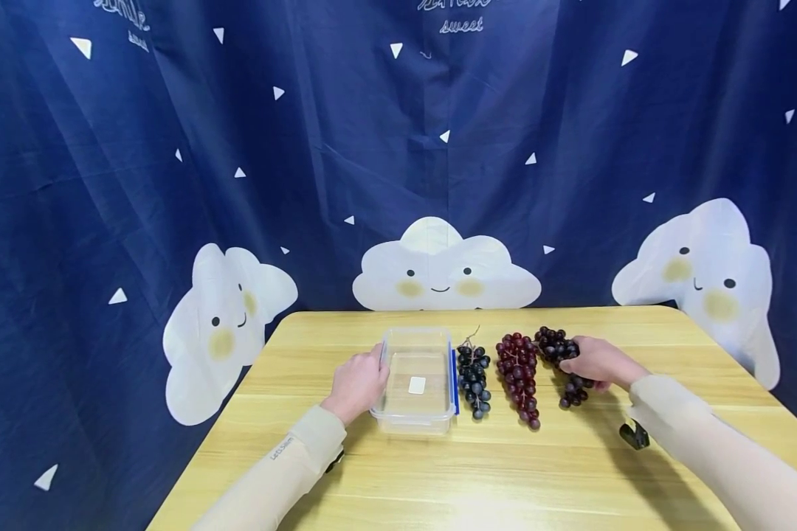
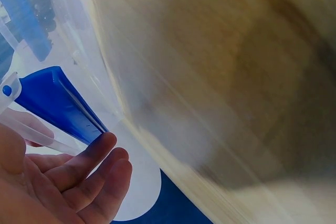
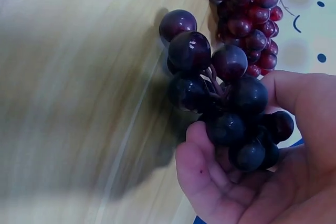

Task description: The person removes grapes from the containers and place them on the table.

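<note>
A clear plastic box (image 1: pixel 412 422) with blue side latches stands mid-table, a white square label (image 1: pixel 417 385) showing in it. My left hand (image 1: pixel 359 385) holds its left rim. In the left wrist view, the fingers (image 2: pixel 102 182) curl beneath a hanging blue latch (image 2: pixel 58 103), one fingertip at its lower end. On the right, my right hand (image 1: pixel 601 363) grips a bunch of dark purple grapes (image 1: pixel 553 345). The right wrist view has thumb and fingers around its lower grapes (image 3: pixel 226 128), while the tip hangs out over the wood.
Between the box and my right hand lie a bunch of black grapes (image 1: pixel 473 377) and a longer bunch of red grapes (image 1: pixel 518 369). They sit on a light wooden table (image 1: pixel 438 487). Behind its far edge hangs a blue curtain (image 1: pixel 385 169) with white clouds.
</note>
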Available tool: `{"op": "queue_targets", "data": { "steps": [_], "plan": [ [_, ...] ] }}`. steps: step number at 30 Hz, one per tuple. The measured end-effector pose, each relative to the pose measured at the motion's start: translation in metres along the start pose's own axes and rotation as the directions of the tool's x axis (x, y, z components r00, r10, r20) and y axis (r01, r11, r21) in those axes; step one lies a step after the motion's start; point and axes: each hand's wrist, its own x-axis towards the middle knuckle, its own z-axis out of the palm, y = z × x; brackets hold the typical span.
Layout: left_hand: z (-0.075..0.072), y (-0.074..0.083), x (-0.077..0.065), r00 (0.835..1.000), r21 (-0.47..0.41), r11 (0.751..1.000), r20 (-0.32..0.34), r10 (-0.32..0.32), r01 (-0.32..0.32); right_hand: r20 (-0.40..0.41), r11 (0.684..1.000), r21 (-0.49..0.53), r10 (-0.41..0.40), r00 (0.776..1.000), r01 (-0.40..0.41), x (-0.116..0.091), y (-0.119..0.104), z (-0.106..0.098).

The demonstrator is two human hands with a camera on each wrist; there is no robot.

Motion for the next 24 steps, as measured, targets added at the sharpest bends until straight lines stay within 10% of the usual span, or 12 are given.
{"op": "queue_targets", "data": {
  "steps": [24],
  "plan": [
    [0.000,0.000,-0.001,1.000,0.002,1.000,-0.005,0.020,-0.020,-0.009,0.998,0.062,-0.026,1.000,0.026,-0.024,0.011,0.010]
  ]
}}
